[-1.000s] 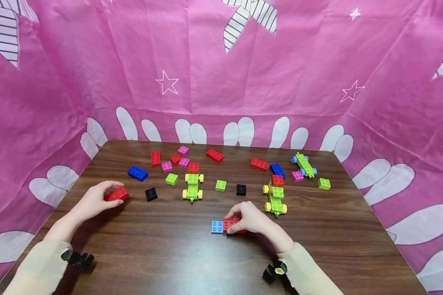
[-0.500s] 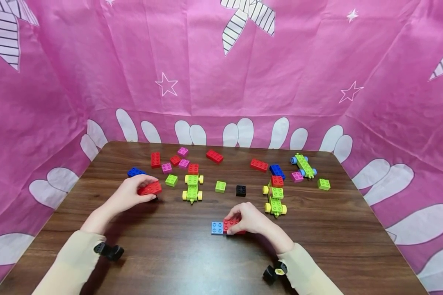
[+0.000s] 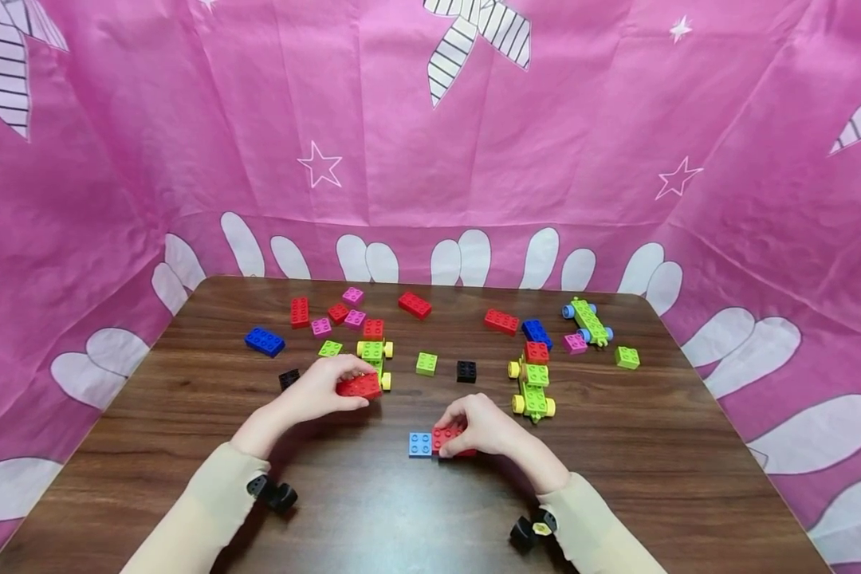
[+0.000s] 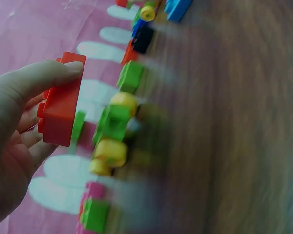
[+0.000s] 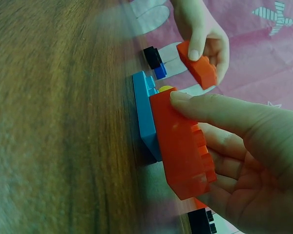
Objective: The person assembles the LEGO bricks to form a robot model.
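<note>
In my head view, the left hand (image 3: 321, 388) pinches a first red brick (image 3: 359, 387) between thumb and fingers, in front of a yellow-wheeled car (image 3: 371, 351) and partly hiding it. A black brick (image 3: 288, 378) shows beyond the forearm, and a green brick (image 3: 331, 348) lies behind the hand. Closer to me and to the right, the right hand (image 3: 486, 423) grips a second red brick (image 3: 445, 435), whose left end meets a light blue brick (image 3: 420, 444). Past that hand I see another car (image 3: 535, 398), with a red block on its far end. Toward the back of the brown table (image 3: 373, 518) lie pink bricks (image 3: 320, 328), a dark blue brick (image 3: 264, 341) and a green chassis (image 3: 588, 321) with blue wheels.

In my left wrist view, the thumb presses one side of the first red brick, its studs turned toward the hand; the brick is clear of the table. The pieces beyond are blurred.

In my right wrist view, the thumb presses the second red brick near one end. The light blue brick is right against it; I cannot tell whether the red one sits on its studs or only beside it. The left hand shows farther off, holding its brick in the air.
</note>
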The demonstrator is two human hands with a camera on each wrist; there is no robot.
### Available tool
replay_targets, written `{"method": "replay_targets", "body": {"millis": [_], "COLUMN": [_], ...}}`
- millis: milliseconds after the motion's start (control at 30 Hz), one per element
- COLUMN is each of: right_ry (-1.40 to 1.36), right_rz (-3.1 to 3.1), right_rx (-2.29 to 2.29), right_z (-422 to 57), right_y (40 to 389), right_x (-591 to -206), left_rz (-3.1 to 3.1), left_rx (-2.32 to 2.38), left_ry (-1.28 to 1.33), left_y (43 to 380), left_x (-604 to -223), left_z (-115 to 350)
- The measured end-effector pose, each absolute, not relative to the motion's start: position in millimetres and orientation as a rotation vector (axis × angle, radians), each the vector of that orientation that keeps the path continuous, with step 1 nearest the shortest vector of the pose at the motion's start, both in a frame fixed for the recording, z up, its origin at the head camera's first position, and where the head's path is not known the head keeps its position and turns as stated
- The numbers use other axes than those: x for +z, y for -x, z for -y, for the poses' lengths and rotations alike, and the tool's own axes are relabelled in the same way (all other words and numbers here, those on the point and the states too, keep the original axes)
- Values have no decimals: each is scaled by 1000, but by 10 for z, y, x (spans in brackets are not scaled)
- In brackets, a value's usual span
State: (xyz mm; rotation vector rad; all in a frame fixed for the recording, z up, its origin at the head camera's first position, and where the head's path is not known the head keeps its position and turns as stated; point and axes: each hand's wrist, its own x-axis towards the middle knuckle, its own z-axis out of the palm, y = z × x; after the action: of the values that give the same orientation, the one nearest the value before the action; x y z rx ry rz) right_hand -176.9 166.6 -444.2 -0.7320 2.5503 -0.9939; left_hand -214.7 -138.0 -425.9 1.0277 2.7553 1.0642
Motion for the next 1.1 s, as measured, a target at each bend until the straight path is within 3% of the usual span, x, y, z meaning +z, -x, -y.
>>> {"method": "replay_targets", "body": {"millis": [1100], "right_ry": [730], "right_rz": [-2543], "right_rx": [-1004], "right_z": [-1655], "right_y": [1783], "right_x": [-4443], "left_rz": [-2544], "left_rx": [915], "left_ry": [-1260], "left_y": [1959], "left_x": [-4461], "left_z": [741]}}
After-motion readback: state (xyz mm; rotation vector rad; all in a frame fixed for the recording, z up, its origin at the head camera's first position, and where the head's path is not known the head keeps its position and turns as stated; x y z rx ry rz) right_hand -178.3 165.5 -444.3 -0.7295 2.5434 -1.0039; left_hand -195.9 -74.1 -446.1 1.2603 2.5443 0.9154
